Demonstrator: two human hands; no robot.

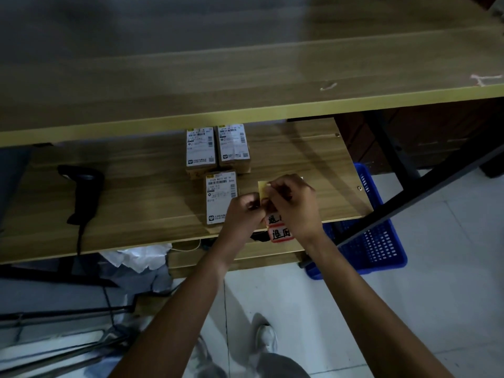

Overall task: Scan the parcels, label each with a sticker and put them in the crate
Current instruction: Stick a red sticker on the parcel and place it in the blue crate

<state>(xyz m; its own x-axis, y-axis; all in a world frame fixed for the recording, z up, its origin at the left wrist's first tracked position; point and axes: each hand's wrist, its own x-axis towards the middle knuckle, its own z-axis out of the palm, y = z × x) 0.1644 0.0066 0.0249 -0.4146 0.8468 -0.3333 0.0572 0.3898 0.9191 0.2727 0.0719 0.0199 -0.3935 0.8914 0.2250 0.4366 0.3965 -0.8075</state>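
Three small brown parcels with white shipping labels lie on the lower wooden shelf: two side by side at the back and one nearer. Just right of the near parcel, both hands work a sticker sheet with red-and-white stickers and a yellowish backing. My left hand pinches the sheet's left edge. My right hand pinches a sticker at the sheet's top. A blue plastic crate stands on the floor under the shelf's right end.
A black handheld scanner with its cable lies on the shelf at the left. A wide upper tabletop overhangs the shelf. Crumpled white plastic and cables lie below. A dark metal table leg slants past the crate.
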